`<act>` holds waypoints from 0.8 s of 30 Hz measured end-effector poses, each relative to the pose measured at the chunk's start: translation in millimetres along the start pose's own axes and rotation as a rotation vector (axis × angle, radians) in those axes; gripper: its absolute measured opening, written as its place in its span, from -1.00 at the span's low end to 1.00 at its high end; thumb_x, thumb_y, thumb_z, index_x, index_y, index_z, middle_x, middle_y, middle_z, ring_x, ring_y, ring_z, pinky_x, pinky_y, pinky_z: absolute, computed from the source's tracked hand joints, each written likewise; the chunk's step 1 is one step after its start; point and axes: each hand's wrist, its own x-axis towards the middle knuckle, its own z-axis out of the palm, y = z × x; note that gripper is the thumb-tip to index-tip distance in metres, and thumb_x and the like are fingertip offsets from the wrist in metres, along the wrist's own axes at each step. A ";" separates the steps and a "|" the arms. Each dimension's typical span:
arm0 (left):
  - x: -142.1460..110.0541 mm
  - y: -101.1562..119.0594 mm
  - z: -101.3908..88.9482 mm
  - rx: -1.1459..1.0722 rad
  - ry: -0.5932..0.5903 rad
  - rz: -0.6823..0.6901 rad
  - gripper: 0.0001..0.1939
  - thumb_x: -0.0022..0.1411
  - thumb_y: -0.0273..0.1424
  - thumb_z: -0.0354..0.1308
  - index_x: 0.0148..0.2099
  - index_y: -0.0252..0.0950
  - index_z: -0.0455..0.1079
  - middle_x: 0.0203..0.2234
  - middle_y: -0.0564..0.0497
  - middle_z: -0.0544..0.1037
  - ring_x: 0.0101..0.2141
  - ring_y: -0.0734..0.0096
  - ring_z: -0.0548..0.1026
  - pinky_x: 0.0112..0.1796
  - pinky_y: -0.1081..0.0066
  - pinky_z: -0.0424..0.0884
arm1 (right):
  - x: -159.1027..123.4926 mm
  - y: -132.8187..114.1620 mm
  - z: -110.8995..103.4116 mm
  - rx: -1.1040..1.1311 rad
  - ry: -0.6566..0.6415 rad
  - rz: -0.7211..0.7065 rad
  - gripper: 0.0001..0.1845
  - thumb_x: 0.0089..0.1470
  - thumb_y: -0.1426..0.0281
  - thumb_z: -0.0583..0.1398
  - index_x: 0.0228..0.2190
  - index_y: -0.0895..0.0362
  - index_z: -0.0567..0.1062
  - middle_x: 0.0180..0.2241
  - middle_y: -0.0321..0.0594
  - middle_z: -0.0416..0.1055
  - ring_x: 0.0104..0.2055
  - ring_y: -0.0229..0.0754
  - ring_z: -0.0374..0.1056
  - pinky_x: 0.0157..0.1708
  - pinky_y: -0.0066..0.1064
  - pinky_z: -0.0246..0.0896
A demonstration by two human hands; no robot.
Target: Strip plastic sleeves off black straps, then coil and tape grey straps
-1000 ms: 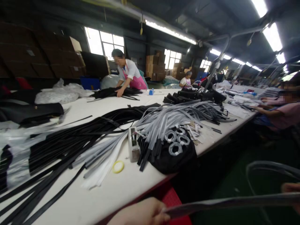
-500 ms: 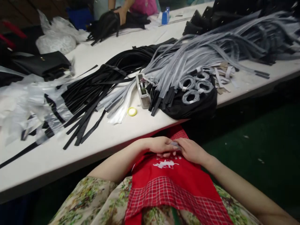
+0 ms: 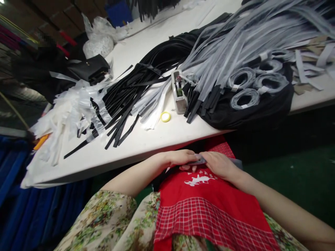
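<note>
My left hand (image 3: 181, 158) and my right hand (image 3: 220, 164) meet over my lap, on a red apron (image 3: 209, 205). Both pinch a thin grey strap (image 3: 196, 161) between their fingertips; only a short piece of it shows between the hands. The white table's front edge (image 3: 146, 148) runs just beyond my hands.
On the table lie a heap of black straps (image 3: 125, 101), a bundle of grey wrapped straps (image 3: 230, 48), coiled grey straps (image 3: 244, 99) on a black bag, a tape dispenser (image 3: 179, 92), a yellow tape roll (image 3: 165, 116) and crumpled clear plastic (image 3: 70, 115). Blue fabric (image 3: 31, 212) hangs at left.
My view has dropped from the room to my lap. My hands, spread wide along a long grey strap a second ago, have come together at my lap, and the view has since shifted right.
</note>
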 end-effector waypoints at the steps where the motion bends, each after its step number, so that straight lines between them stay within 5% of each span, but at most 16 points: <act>1: -2.4 -0.8 -3.8 -0.033 -0.016 -0.011 -0.46 0.33 -0.01 -0.07 -0.45 -0.35 0.35 -0.78 0.14 0.24 -0.74 0.59 0.13 -0.65 0.50 0.08 | -3.6 8.1 -1.9 -0.010 0.022 0.013 -0.72 0.19 0.50 0.01 -0.12 0.15 0.43 -0.22 -0.10 0.51 -0.18 -0.07 0.44 -0.17 -0.26 0.32; 6: -27.9 -7.5 -24.2 -0.146 -0.152 -0.186 -0.53 0.23 0.00 0.10 -0.33 -0.37 0.41 -0.75 0.16 0.28 -0.76 0.61 0.13 -0.67 0.52 0.09 | -27.6 47.4 -8.1 -0.076 0.115 0.092 -0.62 0.08 0.60 0.01 -0.08 0.17 0.42 -0.13 -0.07 0.50 -0.10 -0.07 0.43 -0.07 -0.24 0.29; 9: -32.3 -5.3 -24.1 -0.108 -0.127 -0.219 -0.54 0.17 0.01 0.17 -0.36 -0.34 0.37 -0.77 0.22 0.20 -0.78 0.64 0.09 -0.72 0.55 0.01 | -28.6 49.3 -8.1 -0.083 0.088 0.068 -0.59 0.01 0.62 0.03 -0.10 0.16 0.43 -0.15 -0.07 0.50 -0.12 -0.06 0.42 -0.08 -0.24 0.30; 16: -23.4 -6.2 -17.2 -0.181 -0.090 -0.141 -0.57 0.22 -0.05 0.15 -0.33 -0.38 0.42 -0.76 0.18 0.26 -0.77 0.63 0.14 -0.69 0.56 0.08 | -18.9 43.2 -8.7 -0.013 0.083 0.080 -0.57 0.00 0.60 0.03 -0.10 0.13 0.46 -0.17 -0.08 0.50 -0.14 -0.03 0.42 -0.10 -0.19 0.32; 21: -48.8 -3.3 -29.4 -0.340 -0.259 -0.192 -0.61 0.25 -0.15 0.14 -0.38 -0.42 0.44 -0.79 0.13 0.25 -0.78 0.56 0.17 -0.72 0.52 0.11 | -24.9 55.0 -15.0 0.129 0.093 0.143 -0.61 0.04 0.54 0.03 -0.13 0.12 0.50 -0.16 -0.08 0.51 -0.11 -0.01 0.43 -0.04 -0.17 0.30; 24: -45.0 25.3 -22.6 -0.556 -0.136 0.020 -0.69 0.21 -0.18 0.18 -0.32 -0.37 0.41 -0.77 0.22 0.10 -0.78 0.62 0.05 -0.72 0.56 0.00 | -18.3 33.3 -21.5 0.369 0.095 0.200 -0.64 0.16 0.44 0.00 -0.15 0.01 0.53 -0.30 -0.21 0.54 -0.23 -0.03 0.47 -0.18 -0.21 0.36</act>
